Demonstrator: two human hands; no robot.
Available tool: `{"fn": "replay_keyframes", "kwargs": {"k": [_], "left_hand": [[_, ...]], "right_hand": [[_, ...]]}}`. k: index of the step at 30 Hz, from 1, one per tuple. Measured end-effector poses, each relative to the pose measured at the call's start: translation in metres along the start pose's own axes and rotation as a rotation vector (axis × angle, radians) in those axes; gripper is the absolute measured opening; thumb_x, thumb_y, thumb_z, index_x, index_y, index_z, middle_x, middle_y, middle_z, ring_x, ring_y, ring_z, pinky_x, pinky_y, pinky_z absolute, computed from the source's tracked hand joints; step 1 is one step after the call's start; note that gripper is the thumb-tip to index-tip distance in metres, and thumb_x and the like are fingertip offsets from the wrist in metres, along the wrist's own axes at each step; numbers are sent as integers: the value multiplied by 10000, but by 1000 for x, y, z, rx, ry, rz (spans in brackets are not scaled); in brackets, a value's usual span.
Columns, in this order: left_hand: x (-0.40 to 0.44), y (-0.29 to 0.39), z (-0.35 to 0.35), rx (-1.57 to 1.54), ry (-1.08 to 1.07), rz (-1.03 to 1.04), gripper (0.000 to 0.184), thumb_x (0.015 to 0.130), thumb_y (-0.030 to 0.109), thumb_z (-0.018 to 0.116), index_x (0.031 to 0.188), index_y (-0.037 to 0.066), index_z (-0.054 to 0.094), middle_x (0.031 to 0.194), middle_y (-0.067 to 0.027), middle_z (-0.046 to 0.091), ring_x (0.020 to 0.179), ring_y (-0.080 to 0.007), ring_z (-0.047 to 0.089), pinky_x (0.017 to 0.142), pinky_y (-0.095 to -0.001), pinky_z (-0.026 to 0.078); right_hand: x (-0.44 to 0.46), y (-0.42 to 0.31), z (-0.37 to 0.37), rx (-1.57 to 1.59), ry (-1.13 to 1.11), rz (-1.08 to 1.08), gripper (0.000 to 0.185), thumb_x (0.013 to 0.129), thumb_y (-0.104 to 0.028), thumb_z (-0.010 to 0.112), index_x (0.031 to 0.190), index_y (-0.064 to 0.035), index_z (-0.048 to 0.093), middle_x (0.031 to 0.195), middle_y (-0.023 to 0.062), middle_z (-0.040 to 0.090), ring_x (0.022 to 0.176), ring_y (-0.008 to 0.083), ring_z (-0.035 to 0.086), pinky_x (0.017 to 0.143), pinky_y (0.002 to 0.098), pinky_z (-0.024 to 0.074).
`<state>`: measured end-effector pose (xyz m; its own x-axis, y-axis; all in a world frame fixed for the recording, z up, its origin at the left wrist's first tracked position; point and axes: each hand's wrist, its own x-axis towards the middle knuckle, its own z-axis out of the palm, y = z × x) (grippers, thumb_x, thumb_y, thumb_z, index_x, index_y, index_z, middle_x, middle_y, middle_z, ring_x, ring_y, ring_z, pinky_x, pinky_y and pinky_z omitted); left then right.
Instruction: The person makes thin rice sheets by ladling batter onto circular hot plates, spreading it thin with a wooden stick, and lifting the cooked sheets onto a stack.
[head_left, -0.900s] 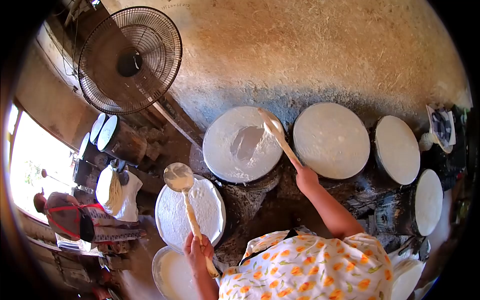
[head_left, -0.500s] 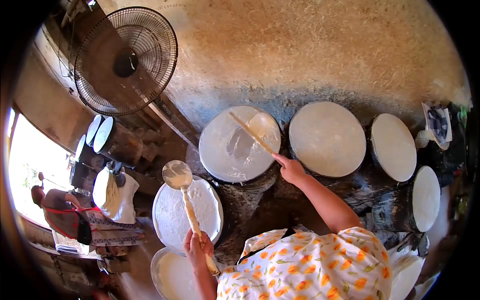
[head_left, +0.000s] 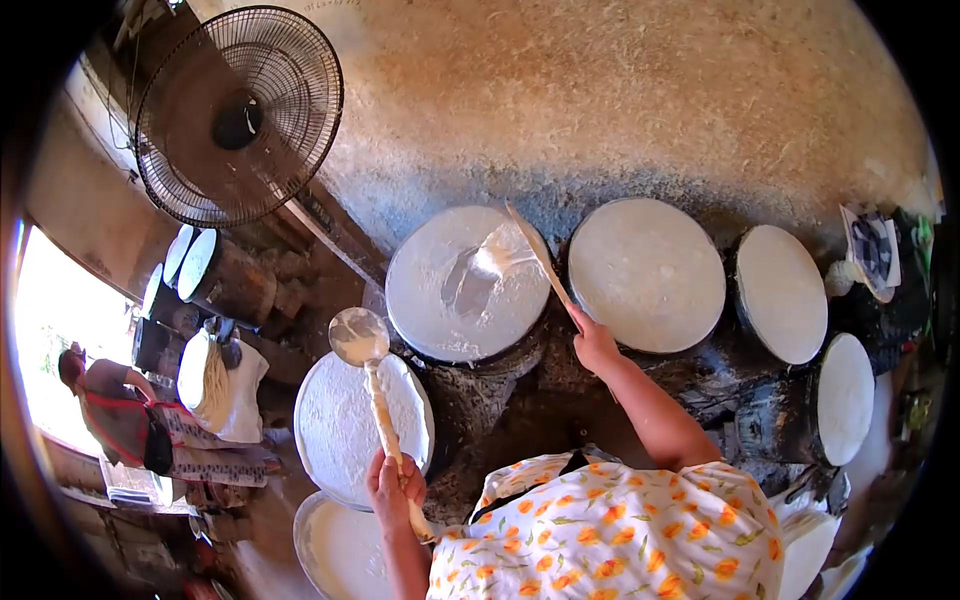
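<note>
My left hand (head_left: 395,482) is closed round the pale handle of a ladle (head_left: 359,338), whose round metal bowl is over the far edge of a white-topped drum (head_left: 363,430). My right hand (head_left: 595,345) grips a long flat wooden stick (head_left: 536,250). The stick's far part lies over the right side of a round white surface (head_left: 425,290) on the drum near the wall. A lump of wet white paste (head_left: 500,250) sits beside the stick, and a greyish, scraped-looking patch shows in the middle of that surface.
A fan (head_left: 238,120) stands at upper left. More white-topped drums (head_left: 647,275) curve away to the right. A basin of pale liquid (head_left: 345,548) is at the bottom. At far left a person (head_left: 115,410) stands near a white sack (head_left: 240,390).
The wooden stick has swung left across the drum top and then back to the right, with the paste shifting under it. My left hand still holds the ladle. The whole view has shifted slightly.
</note>
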<state>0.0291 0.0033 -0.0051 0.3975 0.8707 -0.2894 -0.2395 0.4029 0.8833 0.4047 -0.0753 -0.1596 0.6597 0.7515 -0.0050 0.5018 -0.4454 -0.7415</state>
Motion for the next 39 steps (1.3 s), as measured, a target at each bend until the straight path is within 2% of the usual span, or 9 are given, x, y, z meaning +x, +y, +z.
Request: {"fn": "replay_keyframes", "kwargs": {"k": [3, 9, 13, 17, 19, 24, 26, 32, 39], "left_hand": [[-1, -1, 2, 4, -1, -1, 245, 968, 145, 395, 1141, 12, 505, 696, -38, 475, 419, -71, 377, 346, -220, 336], [2, -9, 3, -13, -52, -20, 222, 968, 151, 416, 1115, 15, 512, 694, -43, 477, 421, -74, 389, 340, -224, 339], [-2, -5, -1, -23, -54, -7, 191, 969, 145, 411, 1066, 18, 517, 696, -45, 481, 421, -75, 391, 338, -223, 337], [-2, -8, 0, 24, -30, -31, 159, 969, 154, 416, 954, 20, 502, 696, -48, 486, 421, -76, 394, 334, -229, 341], [1, -11, 0, 29, -33, -38, 164, 970, 159, 418, 925, 21, 493, 697, -49, 488, 421, -77, 396, 334, -231, 345], [6, -10, 11, 116, -32, -78, 174, 955, 131, 387, 1008, 20, 510, 688, -45, 486, 409, -73, 386, 323, -223, 339], [7, -10, 14, 129, -26, -91, 172, 958, 138, 399, 987, 9, 509, 690, -48, 494, 417, -80, 402, 334, -236, 356], [5, -10, 15, 138, -15, -117, 190, 958, 142, 411, 1013, -12, 509, 692, -48, 507, 428, -91, 427, 344, -251, 375], [4, -14, 19, 170, 6, -118, 190, 956, 136, 407, 1016, -13, 508, 692, -44, 508, 431, -89, 435, 345, -239, 376]], "right_hand": [[5, -22, 17, 96, -18, -228, 626, 782, 9, 394, 1374, -196, 388, 918, 281, 615, 837, 434, 596, 760, 500, 452], [6, -82, 16, -245, -423, -42, 649, 795, -7, 410, 1382, -280, 386, 830, 251, 618, 764, 390, 618, 704, 478, 479], [-18, -35, -4, -131, -265, -262, 641, 792, -28, 461, 1332, -372, 438, 784, 238, 614, 715, 384, 616, 674, 466, 485], [-35, -24, -17, -116, -183, 30, 606, 789, -21, 458, 1331, -293, 456, 958, 211, 632, 752, 389, 619, 674, 471, 493], [-57, -13, 3, -117, -248, -235, 648, 792, -47, 484, 1364, -341, 403, 726, 244, 600, 613, 401, 589, 592, 495, 471], [13, -7, -2, 32, -42, -215, 593, 805, 4, 463, 1329, -274, 462, 979, 234, 620, 780, 385, 622, 678, 459, 491], [34, -41, -16, 91, -230, -70, 581, 800, 50, 423, 1331, -180, 461, 1231, 171, 552, 1097, 356, 548, 901, 371, 457], [0, -38, -24, 22, -472, -238, 587, 782, 41, 439, 1295, -237, 510, 1108, 217, 593, 945, 374, 606, 792, 404, 487], [-56, 12, -37, -42, -312, -95, 580, 777, 9, 460, 1298, -241, 511, 1150, 161, 596, 937, 355, 621, 796, 368, 510]]}}
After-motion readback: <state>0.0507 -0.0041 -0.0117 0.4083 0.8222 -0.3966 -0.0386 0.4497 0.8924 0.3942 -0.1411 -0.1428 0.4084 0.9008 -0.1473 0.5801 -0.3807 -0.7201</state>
